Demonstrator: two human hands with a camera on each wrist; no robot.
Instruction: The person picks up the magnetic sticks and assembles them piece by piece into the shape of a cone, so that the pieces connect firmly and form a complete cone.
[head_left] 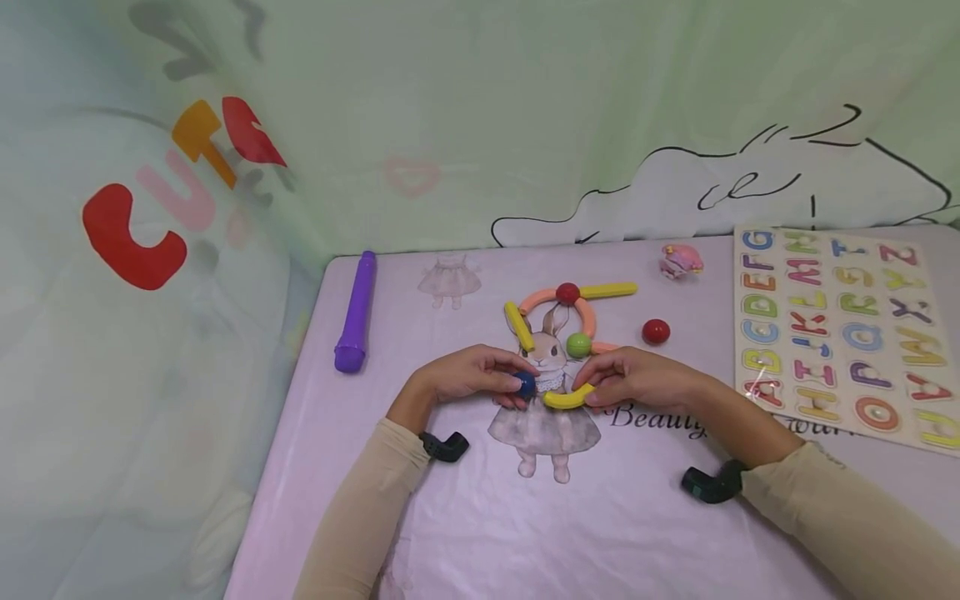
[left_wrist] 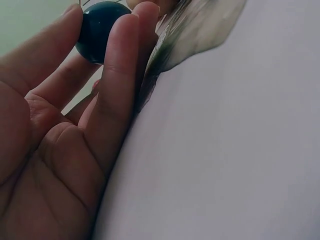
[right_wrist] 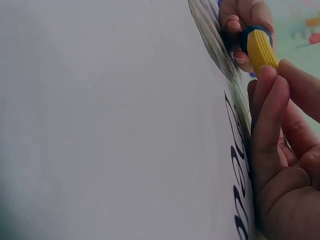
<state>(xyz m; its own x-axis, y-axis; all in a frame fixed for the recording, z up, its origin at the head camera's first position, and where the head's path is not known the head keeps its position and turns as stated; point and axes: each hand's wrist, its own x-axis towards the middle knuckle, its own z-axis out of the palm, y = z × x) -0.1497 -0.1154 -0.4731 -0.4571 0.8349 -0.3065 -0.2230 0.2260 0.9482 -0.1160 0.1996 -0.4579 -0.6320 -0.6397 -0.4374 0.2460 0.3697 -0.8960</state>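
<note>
Beige sleeves [head_left: 360, 508]: two, foremost, with a broad stretch of tabletop [head_left: 585, 533] between them. Tabletop's left edge: just beside a purple stick [head_left: 357, 312]. Far edge: along a green cloth [head_left: 450, 108]. Alphabet board [head_left: 784, 332]: right side, well apart from the fingers. Left hand [head_left: 468, 372]: fingers and thumb pinching a blue ball [head_left: 527, 384]. Right hand [head_left: 645, 380]: fingertips pinching one end of a curved yellow piece [head_left: 566, 399], free end near the blue ball. Green ball [head_left: 579, 345]: just beyond.

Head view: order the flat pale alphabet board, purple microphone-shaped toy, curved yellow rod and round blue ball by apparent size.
1. Alphabet board
2. Purple toy
3. Yellow rod, partly hidden
4. Blue ball, partly hidden
</note>
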